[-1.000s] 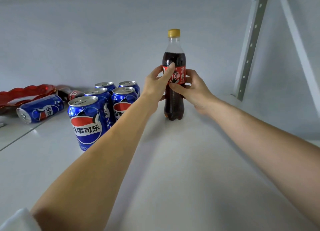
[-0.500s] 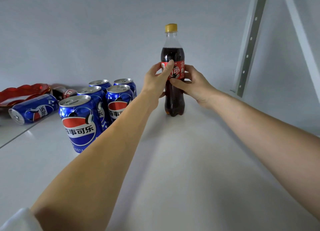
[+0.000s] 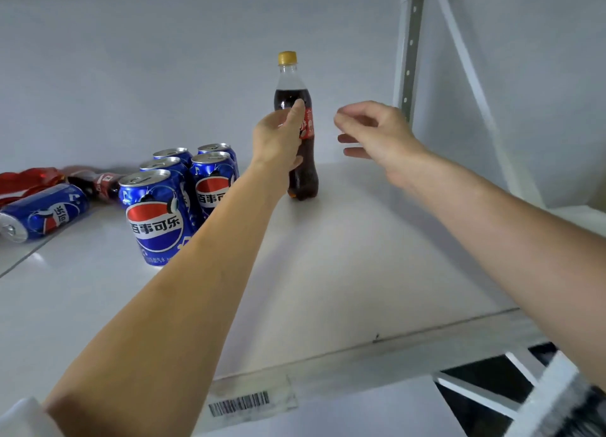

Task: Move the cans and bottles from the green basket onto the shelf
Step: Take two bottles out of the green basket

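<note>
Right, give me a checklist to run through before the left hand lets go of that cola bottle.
1. Cola bottle upright on the shelf: ok.
2. Right hand off the bottle: ok, open beside it.
3. Left hand on the label: ok, gripping.
4. Gap to the upright cans: ok.
5. Yellow cap on: ok.
6. Basket contents left: cannot tell, out of view.

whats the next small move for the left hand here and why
Probably let go: loosen the left hand from the cola bottle and draw it back. The bottle stands upright on the shelf, beside the upright cans, and the right hand is open and clear of it.
</note>
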